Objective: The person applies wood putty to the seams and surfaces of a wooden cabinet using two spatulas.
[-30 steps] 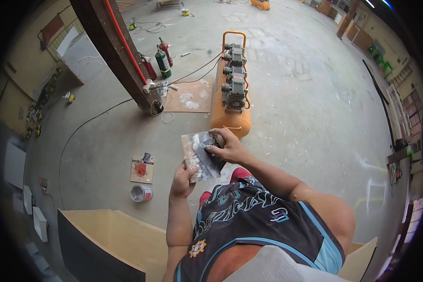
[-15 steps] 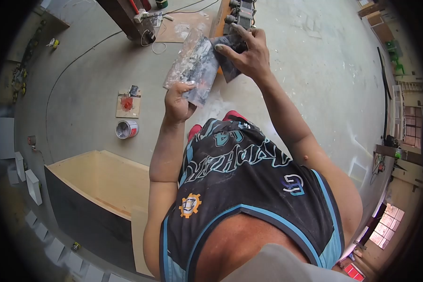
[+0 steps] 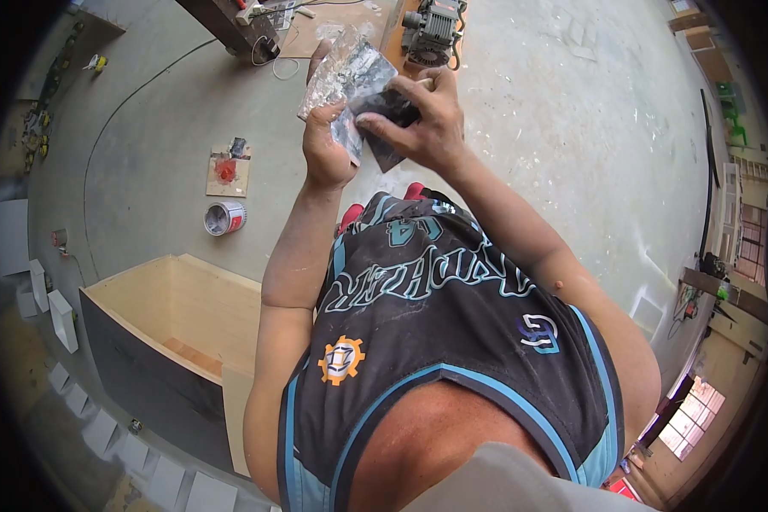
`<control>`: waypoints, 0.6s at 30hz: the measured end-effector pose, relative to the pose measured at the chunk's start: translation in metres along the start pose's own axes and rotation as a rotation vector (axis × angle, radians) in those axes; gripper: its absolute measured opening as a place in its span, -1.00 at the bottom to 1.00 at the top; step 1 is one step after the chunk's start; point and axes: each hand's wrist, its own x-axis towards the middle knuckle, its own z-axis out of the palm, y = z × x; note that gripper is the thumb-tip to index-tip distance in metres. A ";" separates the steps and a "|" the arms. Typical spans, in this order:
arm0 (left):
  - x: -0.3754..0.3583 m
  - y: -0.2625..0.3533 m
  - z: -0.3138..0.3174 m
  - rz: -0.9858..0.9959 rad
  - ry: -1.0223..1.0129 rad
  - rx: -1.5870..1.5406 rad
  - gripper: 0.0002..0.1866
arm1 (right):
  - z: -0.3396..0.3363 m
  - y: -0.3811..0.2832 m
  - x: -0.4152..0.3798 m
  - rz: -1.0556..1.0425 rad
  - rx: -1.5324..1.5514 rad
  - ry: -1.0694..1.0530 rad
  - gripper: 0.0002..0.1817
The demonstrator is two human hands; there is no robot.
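Observation:
My left hand (image 3: 326, 152) grips a flat plate (image 3: 347, 68) smeared with whitish and grey putty, thumb on the near face and fingers around its back. My right hand (image 3: 433, 128) holds a dark, thin, flat putty spreader (image 3: 384, 154) between thumb and fingers. The spreader overlaps the plate's right side in this view. Both hands are raised in front of my body, over the floor. Part of the spreader is hidden behind my right fingers.
An open can (image 3: 225, 218) stands left, near a small wooden board (image 3: 218, 189) with a red patch. A large open wooden box (image 3: 158, 363) lies lower left. A motor-like machine (image 3: 433, 36) sits ahead, beside a dark post (image 3: 235, 34). Grey panels (image 3: 102, 431) line the left.
My right hand has moved left and down with the spreader, across the plate. The plate has shifted slightly up and its angle has changed; more left fingers show behind it.

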 end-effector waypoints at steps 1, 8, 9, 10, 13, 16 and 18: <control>0.003 -0.002 0.002 -0.009 0.017 -0.001 -0.27 | -0.002 -0.002 -0.002 0.014 0.036 -0.026 -0.42; 0.020 -0.013 0.007 -0.125 -0.005 -0.081 -0.27 | -0.016 0.053 0.031 0.176 0.027 0.043 -0.52; 0.020 -0.016 0.008 -0.125 -0.014 -0.084 -0.27 | -0.019 0.063 0.042 0.255 0.004 0.082 -0.51; 0.017 -0.011 0.013 -0.098 -0.063 0.016 -0.28 | -0.028 0.060 0.053 0.339 -0.018 0.120 -0.50; -0.008 0.039 0.002 -0.033 -0.156 0.087 -0.30 | -0.008 0.000 0.045 0.154 -0.147 0.109 -0.45; -0.009 0.039 0.001 -0.022 -0.142 0.105 -0.30 | -0.004 -0.001 0.040 0.096 -0.176 0.109 -0.44; -0.010 0.043 -0.012 -0.021 -0.121 0.148 -0.28 | 0.007 -0.002 0.038 0.099 -0.128 0.099 -0.44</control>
